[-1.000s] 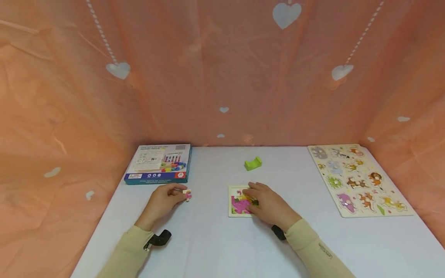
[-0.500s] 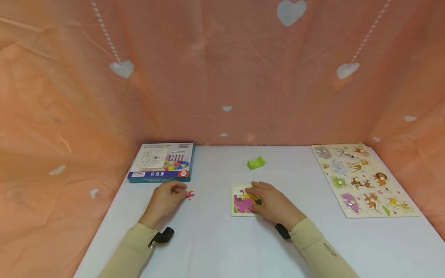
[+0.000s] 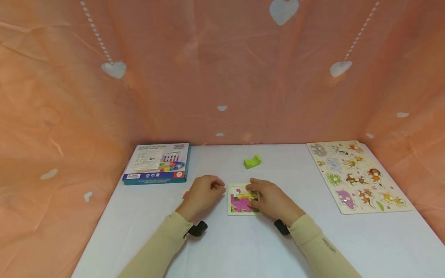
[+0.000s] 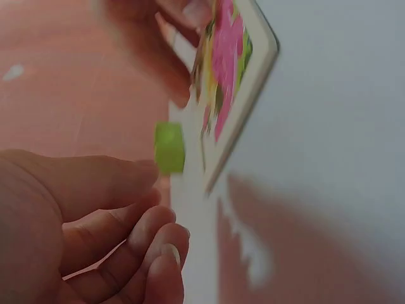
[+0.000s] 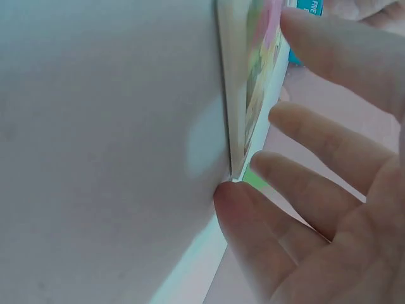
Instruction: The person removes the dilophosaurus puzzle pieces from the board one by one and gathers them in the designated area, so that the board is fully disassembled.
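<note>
A small framed jigsaw puzzle (image 3: pixel 240 204) with a pink animal picture lies on the white table. My right hand (image 3: pixel 272 199) is over its right side, fingers spread and relaxed; in the right wrist view one fingertip is by the frame's corner. My left hand (image 3: pixel 205 193) hovers just left of the frame, fingers loosely curled. The left wrist view shows nothing between the left thumb (image 4: pixel 120 180) and fingers. A pink puzzle piece (image 3: pixel 185 194) lies on the table, partly hidden behind the left hand.
A green curved block (image 3: pixel 252 162) sits beyond the puzzle. At the back left lies a flat boxed toy set (image 3: pixel 156 164). A wooden animal peg board (image 3: pixel 358 177) takes up the right side. An orange curtain (image 3: pixel 222 77) with hearts hangs behind the table.
My left hand has let go of the pink puzzle piece, leaving it on the table, and has moved right towards the framed puzzle. The right hand stays over the puzzle.
</note>
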Demonstrator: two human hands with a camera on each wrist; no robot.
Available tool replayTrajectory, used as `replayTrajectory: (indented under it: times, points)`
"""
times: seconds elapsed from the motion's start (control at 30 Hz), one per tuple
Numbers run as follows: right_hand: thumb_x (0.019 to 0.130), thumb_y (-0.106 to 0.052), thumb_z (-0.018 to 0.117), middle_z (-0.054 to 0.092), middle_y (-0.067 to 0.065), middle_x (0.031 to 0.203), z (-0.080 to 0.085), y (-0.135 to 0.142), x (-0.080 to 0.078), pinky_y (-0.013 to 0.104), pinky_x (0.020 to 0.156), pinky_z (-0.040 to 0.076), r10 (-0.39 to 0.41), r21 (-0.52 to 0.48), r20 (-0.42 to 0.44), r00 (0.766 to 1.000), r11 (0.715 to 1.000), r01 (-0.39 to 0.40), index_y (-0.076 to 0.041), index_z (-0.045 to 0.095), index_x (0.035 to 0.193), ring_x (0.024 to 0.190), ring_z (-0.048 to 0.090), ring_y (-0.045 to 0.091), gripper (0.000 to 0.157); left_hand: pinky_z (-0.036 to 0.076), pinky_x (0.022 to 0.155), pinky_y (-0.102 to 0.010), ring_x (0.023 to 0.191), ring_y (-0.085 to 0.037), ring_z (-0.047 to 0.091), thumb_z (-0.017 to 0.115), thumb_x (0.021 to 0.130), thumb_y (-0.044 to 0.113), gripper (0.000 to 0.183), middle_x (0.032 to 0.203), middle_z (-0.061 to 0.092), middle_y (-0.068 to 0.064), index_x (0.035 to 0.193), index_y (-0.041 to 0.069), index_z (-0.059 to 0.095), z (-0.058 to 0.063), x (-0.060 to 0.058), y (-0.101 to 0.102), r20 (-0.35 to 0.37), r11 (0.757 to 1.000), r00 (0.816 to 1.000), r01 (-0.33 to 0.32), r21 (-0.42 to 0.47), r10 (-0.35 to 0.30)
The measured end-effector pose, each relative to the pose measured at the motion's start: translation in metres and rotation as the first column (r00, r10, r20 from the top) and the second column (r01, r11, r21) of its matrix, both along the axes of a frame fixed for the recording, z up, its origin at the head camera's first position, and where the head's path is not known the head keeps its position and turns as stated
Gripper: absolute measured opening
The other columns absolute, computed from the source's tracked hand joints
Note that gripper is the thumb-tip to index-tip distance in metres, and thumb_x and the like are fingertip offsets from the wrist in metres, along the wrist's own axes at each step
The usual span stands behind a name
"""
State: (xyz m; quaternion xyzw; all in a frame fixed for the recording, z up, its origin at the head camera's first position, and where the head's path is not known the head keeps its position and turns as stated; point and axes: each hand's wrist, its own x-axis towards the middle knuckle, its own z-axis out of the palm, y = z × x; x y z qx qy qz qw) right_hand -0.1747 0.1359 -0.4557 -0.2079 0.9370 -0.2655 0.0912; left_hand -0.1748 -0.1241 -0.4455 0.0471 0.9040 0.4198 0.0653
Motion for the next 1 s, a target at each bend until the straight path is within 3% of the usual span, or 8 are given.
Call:
replayTrajectory:
  times: [0.13,0.27,0.57,1.0]
  points:
    - [0.093,-0.02,0.086,0.059,0.017,0.158,-0.001,0.001,-0.002,0.057,0.121,0.045,-0.009,-0.019,-0.014,1.0,1.0,0.008,-0.006,0.071,0.139,0.147,0.056,0.041,0.05,0.054,0.081,-0.032,0.087,-0.015,0.062,0.08,0.097,0.02,0.008,0.087,0.071,0.003,0.1,0.013,0.08,-0.006,-0.01,0.023,-0.041,0.995,0.995,0.087,-0.052,-0.089]
    - [0.092,-0.019,0.087,0.062,0.016,0.155,-0.003,0.001,-0.001,0.058,0.12,0.045,-0.009,-0.035,-0.005,1.0,0.999,0.009,-0.005,0.071,0.138,0.146,0.057,0.042,0.051,0.051,0.076,-0.03,0.083,-0.014,0.061,0.084,0.094,0.021,0.011,0.083,0.07,0.003,0.096,0.011,0.081,-0.009,-0.015,0.035,-0.027,0.987,0.991,0.132,-0.088,-0.135]
    - [0.09,-0.021,0.088,0.065,0.015,0.153,-0.002,0.001,0.0,0.058,0.119,0.046,-0.035,-0.03,0.002,0.999,0.999,0.035,-0.005,0.073,0.136,0.144,0.059,0.041,0.051,0.045,0.072,-0.031,0.084,-0.018,0.056,0.086,0.093,0.024,0.016,0.082,0.063,-0.002,0.097,0.01,0.081,-0.01,-0.015,0.042,0.023,0.989,0.996,0.093,-0.119,-0.09]
    - [0.091,-0.021,0.088,0.065,0.013,0.153,0.0,0.002,-0.002,0.056,0.121,0.045,-0.056,-0.019,0.022,0.998,0.998,0.056,-0.005,0.074,0.136,0.146,0.057,0.04,0.05,0.052,0.079,-0.034,0.088,-0.017,0.06,0.085,0.094,0.023,0.012,0.086,0.072,0.002,0.096,0.011,0.084,-0.013,-0.016,0.048,0.021,0.993,0.998,0.057,-0.101,-0.056]
